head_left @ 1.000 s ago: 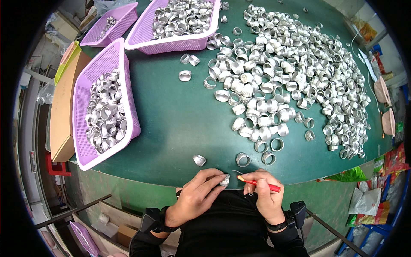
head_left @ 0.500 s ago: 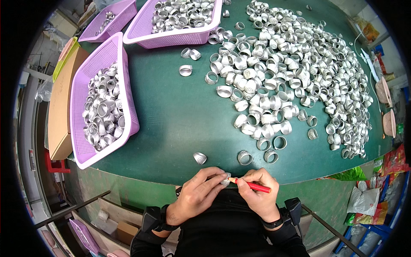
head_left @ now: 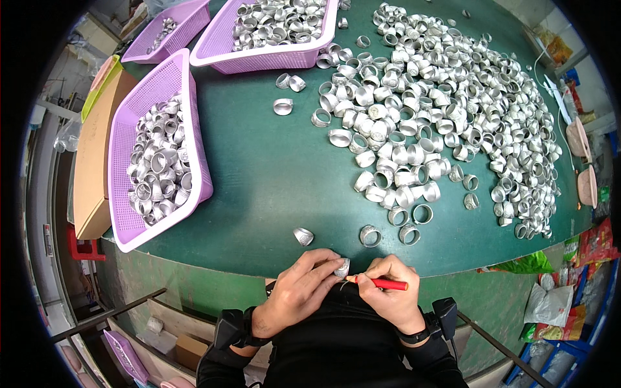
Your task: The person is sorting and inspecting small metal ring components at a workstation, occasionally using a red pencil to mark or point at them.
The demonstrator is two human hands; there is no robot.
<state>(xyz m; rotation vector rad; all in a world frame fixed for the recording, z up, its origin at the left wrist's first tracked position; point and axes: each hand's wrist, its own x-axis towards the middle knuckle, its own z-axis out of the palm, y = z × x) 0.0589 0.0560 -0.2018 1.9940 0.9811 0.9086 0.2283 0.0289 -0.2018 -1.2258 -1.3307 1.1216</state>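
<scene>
Pinched in the fingers of my left hand [head_left: 301, 288] is a silver metal ring [head_left: 342, 268], held over the table's near edge. My right hand [head_left: 392, 292] grips a red pen-like tool [head_left: 388, 284] with a pale tip, which points left and sits close beside the ring's lower edge. Whether the tip touches the ring I cannot tell. A single loose ring [head_left: 303, 237] lies on the green table [head_left: 259, 181] just beyond my left hand. Two more rings, one of them this upright ring [head_left: 370, 237], rest beyond my right hand.
A large heap of silver rings [head_left: 440, 110] spreads over the table's right half. At the left stand purple baskets, a near basket [head_left: 200, 149] and a far basket [head_left: 272, 59], with rings inside. A cardboard box [head_left: 94, 161] is beside the near basket. Snack-like bags [head_left: 550, 301] lie at the right.
The tool's tip has dropped slightly from the ring's face to near its lower edge. More of the ring now shows, turned more upright in my left fingers.
</scene>
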